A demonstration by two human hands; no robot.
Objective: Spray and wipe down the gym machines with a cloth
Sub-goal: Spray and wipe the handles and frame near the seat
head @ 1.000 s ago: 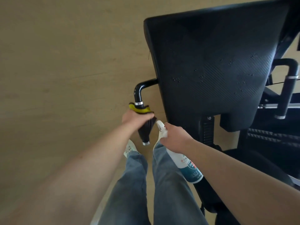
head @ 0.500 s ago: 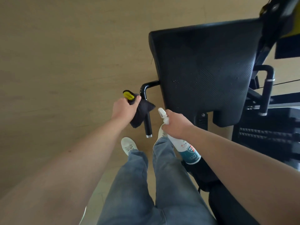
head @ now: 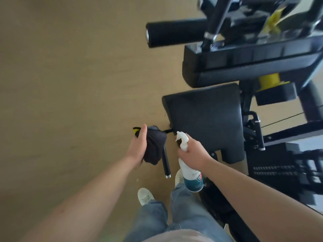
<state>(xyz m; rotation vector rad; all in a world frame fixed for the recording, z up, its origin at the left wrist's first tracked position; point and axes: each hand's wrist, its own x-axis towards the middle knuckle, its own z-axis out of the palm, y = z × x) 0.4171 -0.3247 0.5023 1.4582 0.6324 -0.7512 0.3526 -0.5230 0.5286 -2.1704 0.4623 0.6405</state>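
My left hand (head: 137, 146) grips a dark cloth (head: 155, 145) with a yellow edge, pressed over the top bend of the machine's black side handle (head: 165, 165). The handle's lower part and silver end cap hang free below the cloth. My right hand (head: 191, 152) holds a white spray bottle (head: 189, 173) with a teal label, nozzle up and pointing left, just right of the handle. The black padded seat (head: 206, 123) of the gym machine lies right beyond both hands.
A black foam roller (head: 174, 33) sticks out left from the machine frame at the top. A second pad (head: 244, 67) with a yellow knob sits above the seat. The weight stack (head: 283, 170) is at the right. Tan floor spreads to the left; my legs and white shoes are below.
The view has tilted up and back, bringing the roller and upper frame into sight. My left hand with the cloth has slid from the handle's grip up to its top bend.
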